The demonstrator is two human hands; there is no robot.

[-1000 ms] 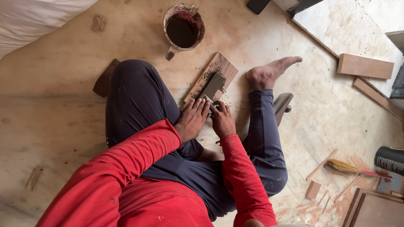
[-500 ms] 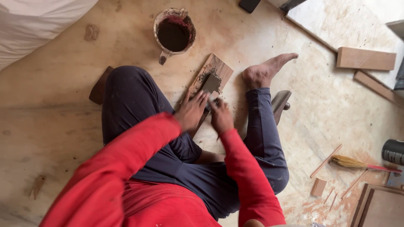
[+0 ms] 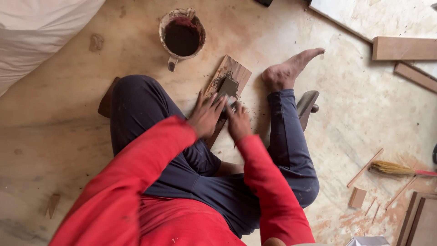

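Wood board: a narrow plank (image 3: 227, 86) lying on the floor at centre frame, running diagonally from lower left to upper right between the person's legs. Its far end is bare and square-cornered, with dark crumbs scattered on it.
Dark block: a small grey-brown slab (image 3: 227, 86) sits flat on the board, just past the fingertips and touching them.
Left hand (image 3: 205, 116): palm down, fingers spread flat and apart, pressing on the board and the near edge of the block. Not wrapped around anything.
Right hand (image 3: 238, 122): fingers drawn together on the block's near right side. Can't tell whether it's pinching something or just pushing, it's a bit blurred.
Legs: dark blue trousers, left knee bent up at centre left, right leg along the board's right edge, with the bare foot (image 3: 291, 70) just beside the board's far corner.
Room at the board: tight on both long edges because of the legs. Beyond the far end there's bare floor toward the top of the frame.
Pot: a round, grubby mug (image 3: 182, 34) of dark reddish paste at upper centre, near the board's far end but not touching it.
Plane-like tool: a dark curved thing (image 3: 307, 105) sticks out behind the right shin.
Right side: wood planks (image 3: 404, 48) at upper right, a small broom (image 3: 393, 169), thin strips and an offcut block (image 3: 358, 197) at lower right, all well apart from the hands.
Left side: wide open floor, white sheet (image 3: 41, 32) at upper left.
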